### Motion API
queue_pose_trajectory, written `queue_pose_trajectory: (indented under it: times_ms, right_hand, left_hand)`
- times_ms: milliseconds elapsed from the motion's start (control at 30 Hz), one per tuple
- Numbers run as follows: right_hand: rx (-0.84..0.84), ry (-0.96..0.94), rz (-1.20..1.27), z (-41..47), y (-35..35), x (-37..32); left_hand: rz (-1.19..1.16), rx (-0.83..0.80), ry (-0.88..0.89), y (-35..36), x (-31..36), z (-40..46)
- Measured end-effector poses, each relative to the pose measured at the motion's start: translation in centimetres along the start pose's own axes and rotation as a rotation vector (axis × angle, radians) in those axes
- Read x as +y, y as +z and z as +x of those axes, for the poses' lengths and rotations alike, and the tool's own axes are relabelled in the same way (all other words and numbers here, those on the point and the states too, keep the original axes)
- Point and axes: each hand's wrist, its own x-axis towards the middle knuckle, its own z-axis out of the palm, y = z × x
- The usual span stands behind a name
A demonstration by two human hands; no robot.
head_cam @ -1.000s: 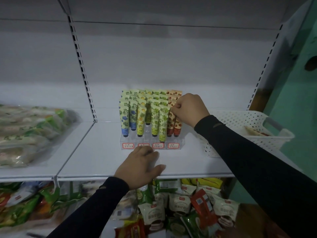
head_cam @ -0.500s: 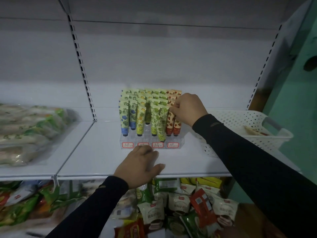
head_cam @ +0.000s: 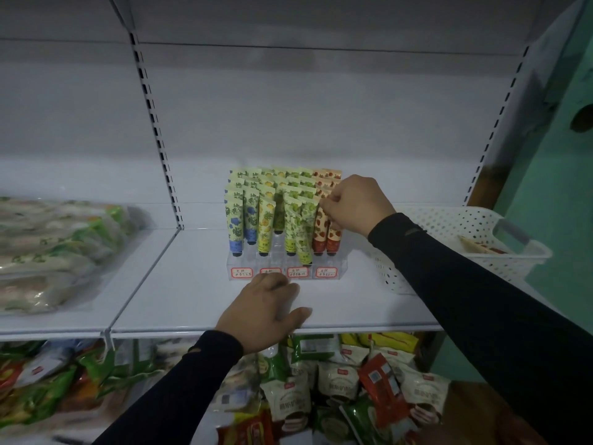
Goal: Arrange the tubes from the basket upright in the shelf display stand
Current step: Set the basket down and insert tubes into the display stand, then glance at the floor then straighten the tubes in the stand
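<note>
Head view: a red tube point(head_cam: 321, 231) in the clear display stand point(head_cam: 343, 266) on the shelf point(head_cam: 179, 284) is pinched at its flat crimped top by the right hand point(head_cam: 354, 205), while the left hand point(head_cam: 264, 311) is rested spread on the shelf; the tubes are judged light and squashy.

I see a clear, glossy acrylic display stand point(head_cam: 286, 264) with paper price labels, holding smooth printed plastic tubes point(head_cam: 266, 220). The white metal shelf point(head_cam: 192, 284) looks matt and smooth. The white perforated plastic basket point(head_cam: 449, 226) has a slight sheen. Crinkled glossy foil snack packets point(head_cam: 337, 380) lie below, and clear plastic-wrapped bags point(head_cam: 48, 252) shine at left.
</note>
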Motion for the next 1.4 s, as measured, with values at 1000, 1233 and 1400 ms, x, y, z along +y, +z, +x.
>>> queue_pose_trajectory:
  times_ms: [1000, 1233, 1400]
  right_hand:
    - [0.145, -0.423, 0.162, -16.4, 5.9, 3.5]
    - [0.081, -0.609, 0.131, -22.5, 11.7, 3.6]
    - [-0.169, -0.439, 0.299, -27.4, 17.2, 3.0]
  left_hand:
    - [0.004, 0.33, -0.043, -3.4, 2.4, -9.0]
    - [0.007, -0.088, -0.113, 6.8, 0.9, -15.0]
    - [-0.065, -0.458, -0.249, 16.5, -1.4, -17.8]
